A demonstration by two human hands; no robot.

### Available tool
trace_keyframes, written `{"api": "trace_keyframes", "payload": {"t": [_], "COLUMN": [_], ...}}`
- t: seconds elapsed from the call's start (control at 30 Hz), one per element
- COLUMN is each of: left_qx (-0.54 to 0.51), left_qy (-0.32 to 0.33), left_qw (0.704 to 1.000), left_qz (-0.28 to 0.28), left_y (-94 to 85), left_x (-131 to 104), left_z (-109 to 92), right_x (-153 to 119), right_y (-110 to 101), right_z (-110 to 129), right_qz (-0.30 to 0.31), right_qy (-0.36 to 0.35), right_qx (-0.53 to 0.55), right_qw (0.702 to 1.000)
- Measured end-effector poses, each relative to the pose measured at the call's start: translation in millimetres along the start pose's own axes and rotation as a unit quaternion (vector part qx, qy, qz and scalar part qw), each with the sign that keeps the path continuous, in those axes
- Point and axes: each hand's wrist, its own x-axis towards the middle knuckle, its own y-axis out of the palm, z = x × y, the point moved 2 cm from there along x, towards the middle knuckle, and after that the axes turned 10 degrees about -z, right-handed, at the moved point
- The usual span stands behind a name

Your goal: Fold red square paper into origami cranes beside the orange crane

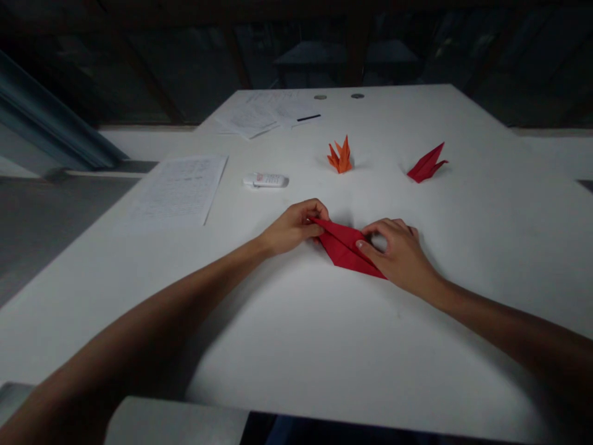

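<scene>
A partly folded sheet of red origami paper (pixel 345 247) is held low over the white table (pixel 296 346), long and diamond-shaped with a crease along its middle. My left hand (pixel 301 224) pinches its pointed left end between thumb and fingers. On the other side, my right hand (pixel 393 250) grips the right part, thumb on the near face and fingers behind. The fingertips behind the paper are partly hidden. Beyond my hands stand an orange folded paper crane (pixel 341 156) and, farther right, a red folded paper crane (pixel 426 164).
A white marker-like object (pixel 265 180) with printing lies beyond my left hand. Written paper (pixel 183 188) lies at the left, more sheets (pixel 259 114) with a dark pen-like stick (pixel 309 117) farther back. Two small round discs (pixel 320 97) sit near the far edge.
</scene>
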Motion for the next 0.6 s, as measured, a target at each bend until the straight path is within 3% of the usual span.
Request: {"api": "trace_keyframes", "payload": {"t": [0.1,0.2,0.3,0.37,0.5,0.6], "left_qx": [-0.008,0.053,0.139,0.133,0.051,-0.036], "left_qy": [-0.010,-0.002,0.029,0.020,-0.066,-0.126], "left_qw": [0.998,0.996,0.990,0.991,0.994,0.988], "left_qz": [0.056,0.067,0.020,-0.016,-0.073,-0.077], "left_y": [-1.3,3.2,9.0,11.5,13.8,17.2], "left_x": [-2.9,-5.6,-6.4,-6.2,-7.2,-11.4], "left_z": [-8.9,-13.2,-11.6,-8.8,-4.9,-4.4], "right_x": [1.2,1.0,-0.5,-1.7,-2.4,-1.6], "right_y": [-1.7,-2.7,-1.6,-0.6,-1.0,-2.0], "right_z": [-1.1,-0.7,1.4,2.5,1.3,0.6], "right_qz": [0.003,0.003,0.012,0.017,-0.008,-0.008], "right_qy": [0.009,0.008,-0.013,-0.029,-0.014,-0.016], "right_qx": [0.030,0.041,0.020,0.006,0.015,0.023], "right_qw": [1.000,0.999,1.000,0.999,1.000,1.000]}}
